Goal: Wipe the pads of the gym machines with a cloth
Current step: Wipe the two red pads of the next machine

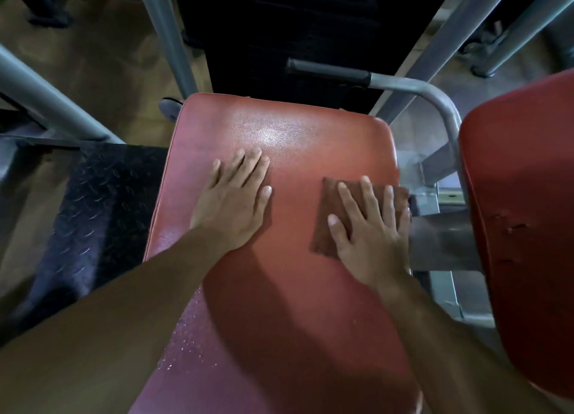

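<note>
Now, from the near edge outward:

Near pad surface: the near left part of the long red pad (pixel 279 305) carries fine droplets — likely spray not yet wiped, so this area probably remains to be done.

Right hand: the right hand (pixel 369 227) lies flat with fingers spread on the cloth (pixel 326 215), pressing it down, not pinching it; a flat palm spreads pressure for wiping.

Cloth: brown, folded to a rough square, it sits at the pad's right side, its far right corner at or just over the edge.

Left hand: the left hand (pixel 236 196) rests bare on the pad left of centre, fingers straight and slightly apart, holding nothing — probably bracing the body while the other hand works.

Far pad surface: a glossy highlight lies beyond the left fingertips; wet or merely shiny, I cannot tell.

Second pad: another red pad (pixel 521 227) stands to the right, apart from the first, with small tears in its cover.

Frame: a grey metal tube (pixel 435 96) curves past the far right corner, with a black-sleeved bar (pixel 326 69) further off.

Floor left: a black tread plate (pixel 102 202) lies beside the pad.
</note>
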{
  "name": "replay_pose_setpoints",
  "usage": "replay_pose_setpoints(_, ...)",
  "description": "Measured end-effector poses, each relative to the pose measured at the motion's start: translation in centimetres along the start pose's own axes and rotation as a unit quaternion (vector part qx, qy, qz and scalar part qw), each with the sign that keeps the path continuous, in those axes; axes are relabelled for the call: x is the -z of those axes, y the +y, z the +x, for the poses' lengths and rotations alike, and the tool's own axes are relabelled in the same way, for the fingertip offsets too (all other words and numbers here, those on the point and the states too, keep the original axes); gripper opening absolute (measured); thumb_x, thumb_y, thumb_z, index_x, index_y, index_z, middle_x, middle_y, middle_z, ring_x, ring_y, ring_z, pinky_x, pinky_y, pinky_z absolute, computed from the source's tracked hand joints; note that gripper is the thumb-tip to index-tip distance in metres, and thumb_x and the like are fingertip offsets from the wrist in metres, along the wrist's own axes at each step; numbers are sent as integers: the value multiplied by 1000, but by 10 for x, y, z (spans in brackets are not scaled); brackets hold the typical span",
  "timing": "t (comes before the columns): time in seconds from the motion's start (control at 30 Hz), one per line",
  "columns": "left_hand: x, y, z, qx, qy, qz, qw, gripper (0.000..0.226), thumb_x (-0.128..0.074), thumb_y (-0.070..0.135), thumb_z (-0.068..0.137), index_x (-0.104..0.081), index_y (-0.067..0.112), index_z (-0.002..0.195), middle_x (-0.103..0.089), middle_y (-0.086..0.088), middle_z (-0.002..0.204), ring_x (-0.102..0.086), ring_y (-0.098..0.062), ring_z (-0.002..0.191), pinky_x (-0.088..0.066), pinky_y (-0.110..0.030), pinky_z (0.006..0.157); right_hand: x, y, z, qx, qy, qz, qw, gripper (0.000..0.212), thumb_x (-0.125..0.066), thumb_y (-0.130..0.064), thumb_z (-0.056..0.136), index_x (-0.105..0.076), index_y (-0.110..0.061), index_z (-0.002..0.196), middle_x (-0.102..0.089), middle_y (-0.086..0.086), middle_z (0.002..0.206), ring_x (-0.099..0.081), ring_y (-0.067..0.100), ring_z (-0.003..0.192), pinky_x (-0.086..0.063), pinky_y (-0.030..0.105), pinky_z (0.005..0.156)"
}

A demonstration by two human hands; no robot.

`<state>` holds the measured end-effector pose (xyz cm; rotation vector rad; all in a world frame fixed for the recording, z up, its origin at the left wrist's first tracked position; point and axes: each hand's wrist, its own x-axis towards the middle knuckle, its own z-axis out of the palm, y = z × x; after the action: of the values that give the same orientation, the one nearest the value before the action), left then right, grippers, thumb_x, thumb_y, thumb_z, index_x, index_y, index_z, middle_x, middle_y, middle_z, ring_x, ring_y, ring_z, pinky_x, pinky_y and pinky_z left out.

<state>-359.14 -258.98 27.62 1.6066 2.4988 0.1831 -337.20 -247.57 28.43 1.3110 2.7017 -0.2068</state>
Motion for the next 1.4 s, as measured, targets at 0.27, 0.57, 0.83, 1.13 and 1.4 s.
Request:
replay_pose_setpoints(0.27, -1, -1, -1, -7, 6, -6, 1000, 57, -22, 41, 105, -18, 18, 157, -13, 1, 166, -8, -20, 152, -6, -45, 122, -9, 3, -56, -80, -29, 20, 996, 66, -11, -68, 92, -5, -47, 155, 3, -8, 167, 11, 31, 153, 0, 59, 120)
replay_pose_setpoints(0.57, 0, -1, -1, -14, 2, -8, 1000, 59, -18, 41, 104, -14, 16, 158, -9, -1, 166, -4, -21, 153, -2, -44, 122, -12, -50, -85, -103, -58, 24, 993, 66, -9, -67, 92, 3, -48, 154, 9, -8, 167, 11, 34, 153, 0, 65, 118)
replay_pose_setpoints(0.83, 14, -7, 2, 19, 55, -277, 959, 43, -34, 28, 105, -49, 14, 143, -47, -3, 150, -37, -17, 142, -17, -23, 115, -13, -123, -61, -11, -42, 65, 997, 65, -20, -63, 96, -8, -42, 156, 1, -3, 168, 9, 36, 153, 2, 66, 118)
replay_pose_setpoints(1.13, 32, 3, -55, 37, 148, -262, 953, 41, -43, 28, 102, -53, 12, 139, -54, -8, 143, -47, -23, 134, -33, -35, 115, 6, -96, -12, -2, 105, 321, 941, 51, -29, -35, 101, -42, -17, 148, -35, 1, 159, -18, 18, 151, -12, 44, 124)
replay_pose_setpoints(1.4, -8, 73, -59, 59, -59, 9, 996, 61, -14, 63, 98, 3, 46, 154, 16, 8, 165, 16, -26, 151, 9, -65, 114, -18, -36, -15, 28, 11, 61, 998, 67, -4, -46, 97, -7, -22, 159, -1, -2, 168, 4, 22, 154, -1, 45, 123)
